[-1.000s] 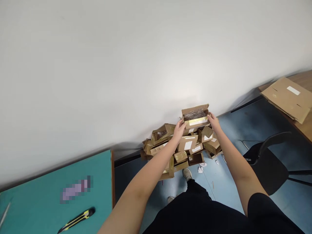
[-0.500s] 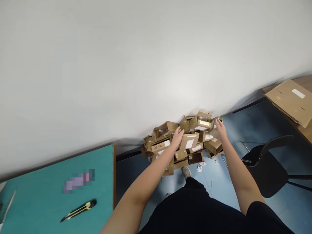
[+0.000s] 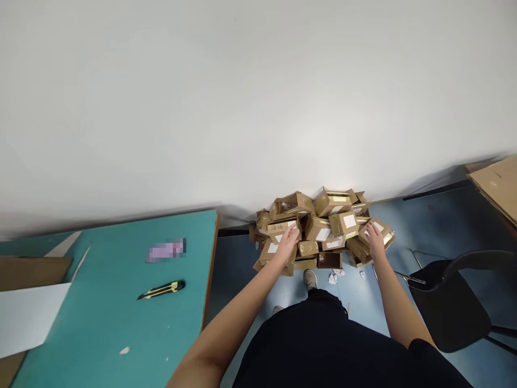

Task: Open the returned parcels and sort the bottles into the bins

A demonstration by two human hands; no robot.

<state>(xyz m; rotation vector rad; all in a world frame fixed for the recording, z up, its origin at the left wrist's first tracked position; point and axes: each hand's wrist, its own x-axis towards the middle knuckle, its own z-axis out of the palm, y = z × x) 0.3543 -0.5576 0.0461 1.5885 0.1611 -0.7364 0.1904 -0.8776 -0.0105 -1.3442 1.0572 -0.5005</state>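
Against the wall on the floor lies a pile of brown cardboard boxes (image 3: pixel 309 248), many with white labels and shiny tape, some gaping. My left hand (image 3: pixel 289 238) hovers at the left of the pile beside a box with handwriting on it (image 3: pixel 277 228), its fingers stretched out. Over a labelled box at the right end (image 3: pixel 386 231) is my right hand (image 3: pixel 375 241), fingers apart; whether it touches the cardboard I cannot tell. Between the hands, a small box with a square white label (image 3: pixel 343 222) rests on top of the others.
A green table (image 3: pixel 109 302) at left bears a yellow-black utility knife (image 3: pixel 162 289), a blurred-out item (image 3: pixel 166 251) and a white sheet (image 3: pixel 28 312). At right are a black chair (image 3: pixel 450 307) and flat cardboard (image 3: pixel 498 180). Crumpled paper (image 3: pixel 334 276) litters the floor.
My hands have come away from the boxes they gripped, and a labelled box now sits on the pile between them. The right hand is lower. The view has shifted left, showing more table.
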